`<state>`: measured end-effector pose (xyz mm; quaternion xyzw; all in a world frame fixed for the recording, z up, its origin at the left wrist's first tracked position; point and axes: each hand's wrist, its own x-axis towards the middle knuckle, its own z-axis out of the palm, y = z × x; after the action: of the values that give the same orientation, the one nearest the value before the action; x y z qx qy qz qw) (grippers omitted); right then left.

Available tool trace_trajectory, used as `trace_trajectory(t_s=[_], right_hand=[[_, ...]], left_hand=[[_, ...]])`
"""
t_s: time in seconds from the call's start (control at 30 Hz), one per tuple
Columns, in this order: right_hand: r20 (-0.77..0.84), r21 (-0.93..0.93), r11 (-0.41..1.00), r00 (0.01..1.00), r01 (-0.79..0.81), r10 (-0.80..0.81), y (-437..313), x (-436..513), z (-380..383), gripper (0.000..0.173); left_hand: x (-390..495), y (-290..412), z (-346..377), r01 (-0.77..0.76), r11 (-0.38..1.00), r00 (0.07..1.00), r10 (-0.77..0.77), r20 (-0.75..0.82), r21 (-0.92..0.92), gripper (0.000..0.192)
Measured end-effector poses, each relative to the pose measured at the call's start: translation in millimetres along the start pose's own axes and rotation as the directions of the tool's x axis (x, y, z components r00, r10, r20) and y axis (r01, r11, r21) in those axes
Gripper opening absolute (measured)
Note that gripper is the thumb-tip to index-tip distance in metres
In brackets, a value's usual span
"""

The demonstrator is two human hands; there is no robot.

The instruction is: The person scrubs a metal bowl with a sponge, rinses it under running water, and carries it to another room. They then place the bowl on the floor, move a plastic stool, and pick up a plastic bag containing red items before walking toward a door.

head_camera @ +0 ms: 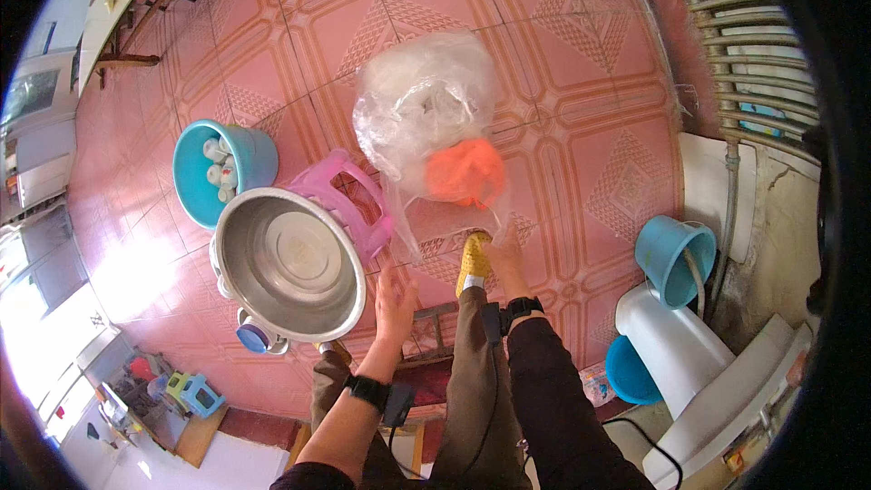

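My left hand (pixel 396 299) is empty with its fingers spread, just right of the rim of a wide metal basin (pixel 235 245). The basin looks bare inside and rests on a pink plastic stool (pixel 371 197). In front of me a clear plastic bag (pixel 422 95) lies puffed up, with a bright orange bundle (pixel 466 173) at its near end. The bag's mouth spreads towards me. My right hand (pixel 509 262) is at the right corner of that mouth; its fingers are blurred, so whether they pinch the film is unclear.
A turquoise bucket (pixel 262 156) holding several white cups (pixel 221 167) stands left of the stool. More cups (pixel 272 340) sit beside the basin. To the right are a blue bucket (pixel 650 245), a white pedestal (pixel 670 347) and a radiator (pixel 755 58). Patterned pink tiles (pixel 578 122) cover the floor.
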<state>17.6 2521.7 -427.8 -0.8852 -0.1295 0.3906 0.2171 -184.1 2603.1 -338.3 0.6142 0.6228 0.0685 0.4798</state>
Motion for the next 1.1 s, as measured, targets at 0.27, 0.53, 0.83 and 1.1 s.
trace_trajectory(t_s=[0.27,0.53,0.83,1.1], right_hand=[[-0.028,-0.069,0.998,1.0,0.009,-0.011,-27.2,44.4,-75.7,0.045],[0.032,0.483,0.867,0.987,0.123,-0.157,-64.1,52.9,-113.5,0.041],[0.339,-0.361,0.853,0.905,0.377,-0.257,-161.6,121.4,-44.5,0.04],[0.364,-0.603,0.753,0.931,0.264,-0.034,-185.7,217.0,32.9,0.047]], left_hand=[[88.7,31.1,47.6,0.211,0.956,0.96,-0.242,0.139,0.205,0.055],[102.9,45.3,50.9,0.258,0.931,0.941,-0.303,-0.15,-0.26,0.042],[181.4,17.7,31.2,0.373,0.927,0.922,-0.374,-0.095,-0.035,0.052],[196.8,-6.3,68.7,0.312,0.858,0.935,-0.354,-0.03,-0.407,0.041]])
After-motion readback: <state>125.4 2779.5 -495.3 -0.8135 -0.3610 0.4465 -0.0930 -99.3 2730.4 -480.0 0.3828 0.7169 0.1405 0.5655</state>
